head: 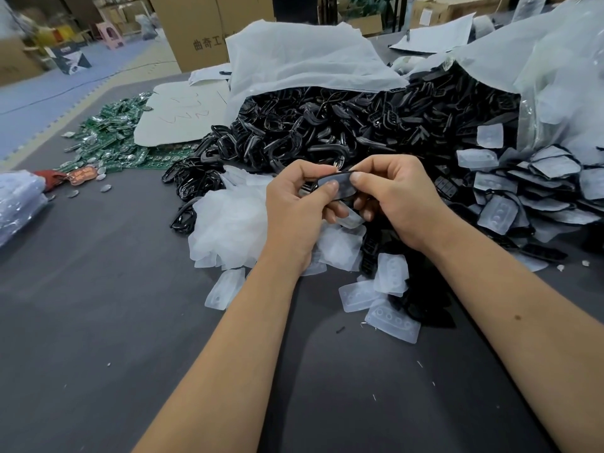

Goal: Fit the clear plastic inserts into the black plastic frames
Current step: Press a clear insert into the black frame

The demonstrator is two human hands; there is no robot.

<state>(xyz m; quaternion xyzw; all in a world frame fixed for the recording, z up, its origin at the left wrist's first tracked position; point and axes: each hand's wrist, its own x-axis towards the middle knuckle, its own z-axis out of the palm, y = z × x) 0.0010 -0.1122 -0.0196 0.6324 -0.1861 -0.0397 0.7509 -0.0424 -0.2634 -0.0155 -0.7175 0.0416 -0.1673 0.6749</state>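
Both hands hold one black frame point(340, 184) with a clear insert lying in it, above the middle of the table. My left hand point(294, 204) grips its left end, thumb pressed on top. My right hand point(392, 194) pinches the right end, thumb on the upper face. A heap of clear inserts point(228, 223) lies just left of and under my hands. Behind them a big pile of black frames point(327, 125) spills from a white bag point(304, 60). Frames with inserts fitted point(536, 188) are heaped at the right.
Loose clear inserts point(392, 318) lie on the dark grey table point(98, 322) near my forearms. Green circuit boards point(111, 138) and a white sheet point(183, 116) sit at the back left. A clear plastic bag point(18, 201) is at the left edge. Cardboard boxes point(196, 31) stand beyond.
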